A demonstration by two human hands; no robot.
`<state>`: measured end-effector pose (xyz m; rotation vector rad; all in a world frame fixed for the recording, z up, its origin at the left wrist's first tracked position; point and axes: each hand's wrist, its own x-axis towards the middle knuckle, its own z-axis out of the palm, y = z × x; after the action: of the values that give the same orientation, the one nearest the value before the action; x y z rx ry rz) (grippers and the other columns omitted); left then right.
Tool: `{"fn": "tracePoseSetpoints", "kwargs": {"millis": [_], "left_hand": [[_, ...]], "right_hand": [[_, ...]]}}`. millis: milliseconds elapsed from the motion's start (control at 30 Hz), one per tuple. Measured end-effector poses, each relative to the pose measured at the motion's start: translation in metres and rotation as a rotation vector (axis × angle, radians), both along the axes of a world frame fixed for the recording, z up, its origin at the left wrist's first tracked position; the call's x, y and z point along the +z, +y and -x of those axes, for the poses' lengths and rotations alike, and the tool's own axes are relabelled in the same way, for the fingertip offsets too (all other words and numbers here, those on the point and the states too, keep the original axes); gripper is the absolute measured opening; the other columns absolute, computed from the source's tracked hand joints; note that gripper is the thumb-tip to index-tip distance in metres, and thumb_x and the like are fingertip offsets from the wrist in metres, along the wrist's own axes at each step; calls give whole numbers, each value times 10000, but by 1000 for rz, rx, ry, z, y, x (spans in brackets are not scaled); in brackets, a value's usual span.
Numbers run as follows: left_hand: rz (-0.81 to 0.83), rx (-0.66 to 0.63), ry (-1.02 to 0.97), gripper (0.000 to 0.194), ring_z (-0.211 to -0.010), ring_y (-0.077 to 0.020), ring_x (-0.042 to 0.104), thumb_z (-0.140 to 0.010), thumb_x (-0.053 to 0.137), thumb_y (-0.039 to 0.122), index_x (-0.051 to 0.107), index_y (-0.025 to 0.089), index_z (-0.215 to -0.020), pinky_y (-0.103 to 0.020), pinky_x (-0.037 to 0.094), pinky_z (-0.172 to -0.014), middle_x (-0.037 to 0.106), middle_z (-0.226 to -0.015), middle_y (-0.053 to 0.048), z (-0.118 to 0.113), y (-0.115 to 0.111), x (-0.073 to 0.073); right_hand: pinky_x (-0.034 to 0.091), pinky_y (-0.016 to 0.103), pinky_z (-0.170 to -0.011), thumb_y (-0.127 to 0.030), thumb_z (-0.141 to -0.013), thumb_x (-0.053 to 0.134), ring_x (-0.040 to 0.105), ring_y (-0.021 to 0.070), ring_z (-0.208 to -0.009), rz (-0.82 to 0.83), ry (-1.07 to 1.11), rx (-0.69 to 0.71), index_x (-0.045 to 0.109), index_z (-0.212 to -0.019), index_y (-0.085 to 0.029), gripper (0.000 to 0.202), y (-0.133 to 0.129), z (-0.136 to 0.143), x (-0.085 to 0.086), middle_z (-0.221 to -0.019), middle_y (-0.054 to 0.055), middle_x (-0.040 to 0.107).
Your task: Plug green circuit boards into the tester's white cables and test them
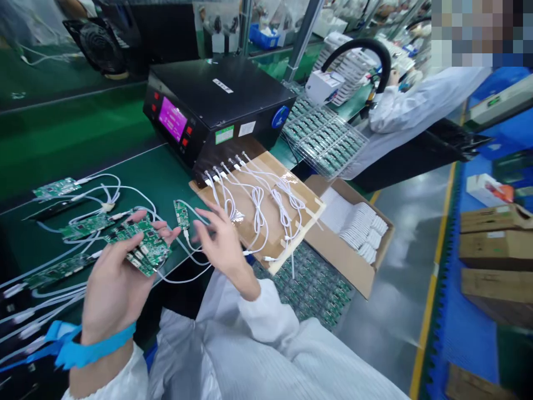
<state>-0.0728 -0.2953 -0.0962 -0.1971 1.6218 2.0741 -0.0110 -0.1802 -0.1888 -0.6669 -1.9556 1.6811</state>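
My left hand (120, 266), with a blue strap (100, 345) round its wrist, grips several green circuit boards (147, 244) in a bunch. A white cable (187, 279) runs from the lower edge of this bunch. Just right of it, my right hand (220, 244) hovers with its fingers apart and nothing in them. Between the hands, a small circuit board (181, 215) lies with a white plug at its lower end. On the left of the green bench, more boards (85, 226) lie joined to white cables.
A black test box (220, 94) with a lit pink screen (173, 119) stands behind. Coiled white cables (258, 208) run from it over a cardboard sheet (245, 222). Rightward are an open carton (358, 222) of white pieces and trays of boards (328, 133). A co-worker's sleeve (425, 100) shows beyond.
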Motion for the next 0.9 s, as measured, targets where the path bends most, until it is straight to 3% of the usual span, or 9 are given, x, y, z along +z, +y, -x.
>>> {"fn": "tracePoseSetpoints", "kwargs": {"millis": [100, 200, 300, 433, 600, 733, 900], "left_hand": [[12, -100, 26, 268, -1148, -270, 717, -911, 679, 243, 689, 246, -1178, -498, 596, -1077, 768, -1033, -63, -10, 3, -7], [-18, -229, 26, 334, -1266, -330, 672, -913, 742, 379, 655, 242, -1204, -512, 602, -1057, 754, -1167, -113, -17, 10, -20], [-46, -323, 12, 390, -1236, -347, 691, -909, 753, 460, 634, 244, -1211, -514, 622, -1014, 737, -1223, -126, -24, 20, -31], [-38, -397, -4, 496, -1135, -335, 741, -898, 769, 483, 585, 248, -1295, -509, 637, -963, 752, -1178, -123, -34, 34, -41], [-11, -423, 6, 637, -1061, -308, 766, -830, 835, 499, 547, 243, -1337, -486, 630, -955, 776, -1040, -81, -43, 49, -46], [12, -403, 42, 636, -1050, -302, 766, -803, 858, 490, 553, 241, -1303, -472, 628, -947, 774, -1031, -72, -50, 61, -50], [4, -387, 125, 587, -1070, -285, 760, -842, 822, 497, 552, 264, -1308, -444, 621, -944, 764, -1067, -68, -59, 70, -59]], "right_hand": [[609, 300, -842, -282, -1068, 487, 738, 154, -938, -453, -161, 30, 668, -1310, -219, 309, 14, -62, 6, -1339, 128, 665], [591, 281, -714, -154, -1033, 507, 742, 175, -926, -841, -474, 262, 676, -1258, -194, 284, 32, -112, 6, -1312, 115, 682], [538, 273, -599, -63, -975, 540, 735, 172, -848, -1031, -691, 389, 679, -1213, -163, 293, 42, -129, -1, -1343, 142, 655], [492, 265, -581, -64, -984, 542, 723, 168, -860, -1101, -678, 413, 703, -1101, -148, 216, 46, -129, -11, -1306, 153, 671], [499, 232, -648, -261, -1073, 522, 724, 128, -844, -967, -352, 302, 699, -1201, -191, 230, 65, -139, -13, -1100, 76, 761], [494, 239, -642, -308, -1073, 537, 726, 122, -820, -919, -174, 169, 709, -1227, -200, 255, 78, -144, -9, -1027, 61, 795], [499, 245, -633, -295, -1064, 556, 721, 120, -784, -913, -82, 157, 718, -1220, -194, 246, 84, -142, -6, -1004, 54, 804]]}}
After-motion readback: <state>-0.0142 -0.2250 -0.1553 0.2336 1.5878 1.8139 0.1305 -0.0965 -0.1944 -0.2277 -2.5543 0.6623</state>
